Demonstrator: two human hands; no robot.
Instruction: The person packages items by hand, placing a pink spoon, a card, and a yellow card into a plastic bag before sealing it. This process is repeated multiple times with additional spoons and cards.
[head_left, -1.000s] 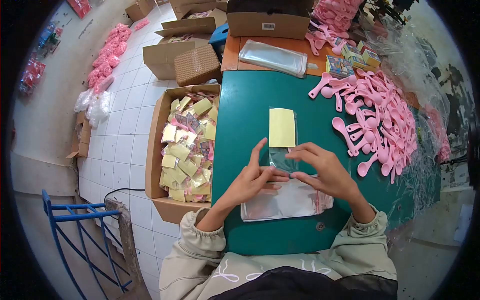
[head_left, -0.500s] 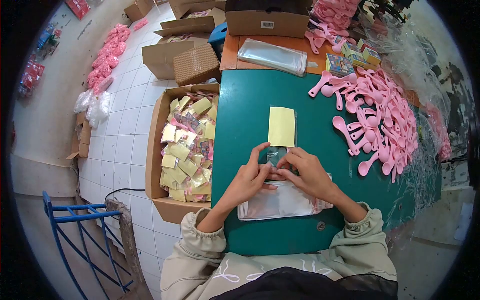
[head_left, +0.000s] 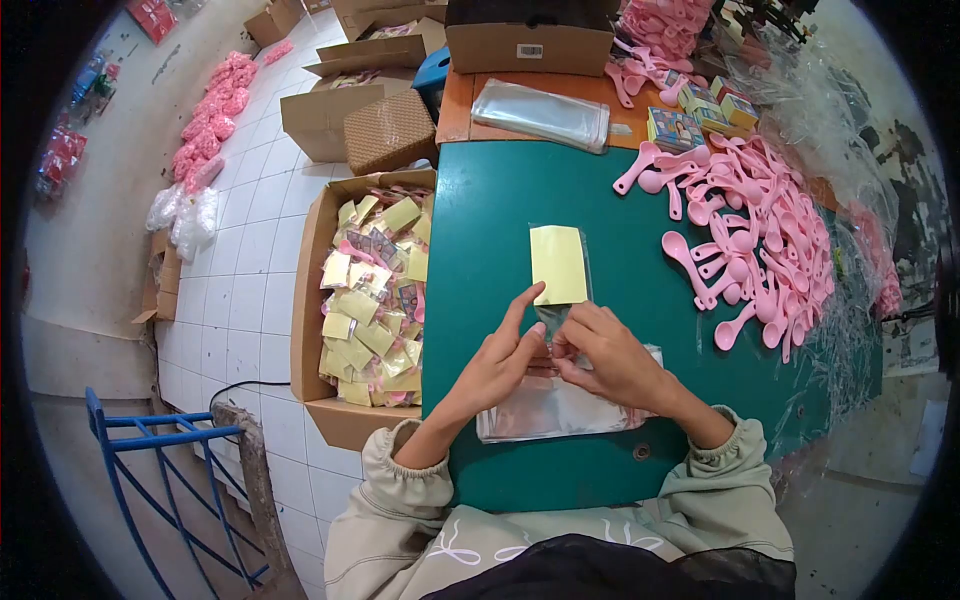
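A clear plastic bag (head_left: 587, 262) with a pale yellow card (head_left: 558, 265) inside lies on the green tabletop, pointing away from me. My left hand (head_left: 500, 362) grips the near end of the bag; its index finger stretches to the card's lower left corner. Fingers pinched together, my right hand (head_left: 603, 350) holds the same end from the right. Both hands hide part of the bag's mouth. Beneath them lies a stack of clear plastic bags (head_left: 560, 408), partly covered.
A heap of pink spoons (head_left: 775, 230) covers the table's right side. Small card stacks (head_left: 675, 130) and more clear sleeves (head_left: 540, 112) lie at the back. To the left stands an open carton (head_left: 312, 290) full of packed bags with yellow cards. Loose plastic film (head_left: 850, 370) hangs at the right edge.
The bag with the yellow card has slid slightly toward me and tilted a little. My right fingers have closed more tightly at its near end, and my left index finger now touches the card.
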